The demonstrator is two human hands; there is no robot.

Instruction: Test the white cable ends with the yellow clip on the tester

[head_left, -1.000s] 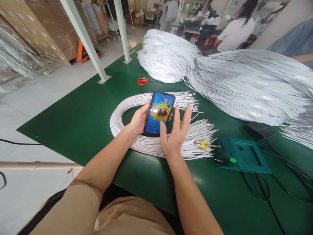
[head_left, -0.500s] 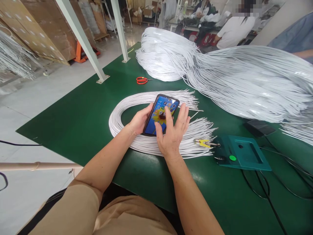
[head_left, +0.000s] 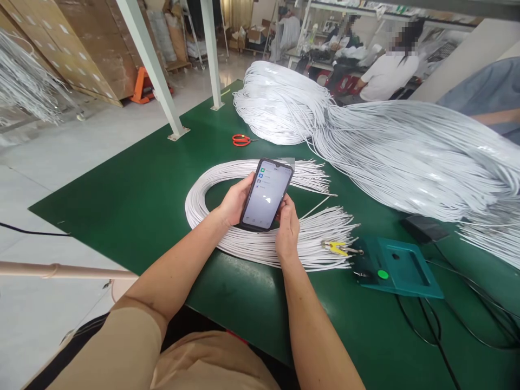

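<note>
A dark-framed smartphone (head_left: 266,197) is held up above the green table, its screen showing a pale list with several small icons. My left hand (head_left: 236,201) grips its left edge, fingers wrapped behind it. At the lower right edge, my right hand (head_left: 287,227) is closed against the phone, with its fingers curled and partly hidden. Beneath both hands lies a U-shaped bundle of white cables (head_left: 199,200), its loose ends pointing right. A yellow-handled clip or plier-like tool (head_left: 338,248) rests on those ends.
Large coils of white cable (head_left: 390,146) cover the table's far right. Red-handled scissors (head_left: 241,141) lie behind the bundle. A teal device (head_left: 406,265) with a green button and black cords stands at right. White posts (head_left: 156,76) rise from the table's left edge. Other people sit or stand beyond.
The phone screen has gone from a sunflower home screen to a pale list. My right hand has moved from over the screen down to the phone's right edge. The view has tilted up slightly.
</note>
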